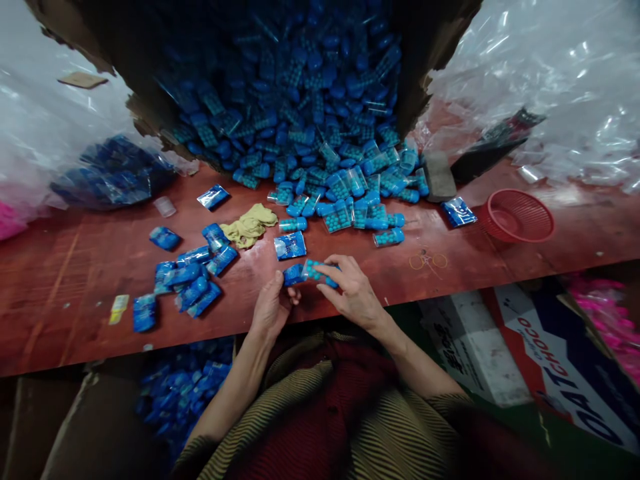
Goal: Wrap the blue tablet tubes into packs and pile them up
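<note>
Hands (315,293) near table (350,293) front edge; bare wood rightward.

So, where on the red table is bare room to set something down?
Bare: between the right hand and the round red plastic basket, except thin yellow loops; also left of the small yellow-and-white packet. Crowded: back centre, under heaped clear bottles of blue balls.

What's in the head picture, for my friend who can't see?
Left hand holds a blue packet, right hand a clear container of blue beads, over a red table. Beyond lies a heap of similar containers; at right, a red basket.
</note>
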`<state>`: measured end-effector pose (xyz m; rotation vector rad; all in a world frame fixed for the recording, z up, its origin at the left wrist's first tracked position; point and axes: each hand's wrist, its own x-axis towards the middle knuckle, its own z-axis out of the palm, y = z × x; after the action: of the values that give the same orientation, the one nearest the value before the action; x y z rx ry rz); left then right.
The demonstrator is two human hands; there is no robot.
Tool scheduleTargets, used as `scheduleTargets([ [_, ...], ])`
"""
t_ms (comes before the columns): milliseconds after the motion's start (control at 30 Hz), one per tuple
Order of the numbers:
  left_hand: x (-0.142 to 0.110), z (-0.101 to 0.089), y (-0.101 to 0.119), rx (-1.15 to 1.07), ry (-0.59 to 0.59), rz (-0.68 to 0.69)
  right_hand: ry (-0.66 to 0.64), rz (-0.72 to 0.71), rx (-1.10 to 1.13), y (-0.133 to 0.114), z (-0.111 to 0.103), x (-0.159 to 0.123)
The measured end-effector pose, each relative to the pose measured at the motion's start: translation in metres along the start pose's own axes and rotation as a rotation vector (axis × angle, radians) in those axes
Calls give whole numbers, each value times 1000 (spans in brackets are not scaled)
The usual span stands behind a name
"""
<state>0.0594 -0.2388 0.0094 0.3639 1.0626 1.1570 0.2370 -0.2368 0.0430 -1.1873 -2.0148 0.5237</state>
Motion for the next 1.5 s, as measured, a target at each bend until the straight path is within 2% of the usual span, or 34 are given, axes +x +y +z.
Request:
scheduleTargets([
  [333,-1,2,3,-61,63,-125,34,-145,-105,6,3,-10],
  [633,-2,-1,12,88,-39,72,-10,-61,92,7,3,-11],
  [833,-3,-1,16,149,-48,84,-41,12,183,7,3,-9],
  [1033,-2,-2,18,209,-1,125,-19,-21,132,9,2,-8],
  [1133,-3,0,19,193,-4,116,-35,-10,154,8,1,-8],
  [1333,-6,2,16,174,-44,89,-19,-56,46,4,3,-9],
  [1500,-6,5,12,167,7,101,14,36,194,1,7,-9],
])
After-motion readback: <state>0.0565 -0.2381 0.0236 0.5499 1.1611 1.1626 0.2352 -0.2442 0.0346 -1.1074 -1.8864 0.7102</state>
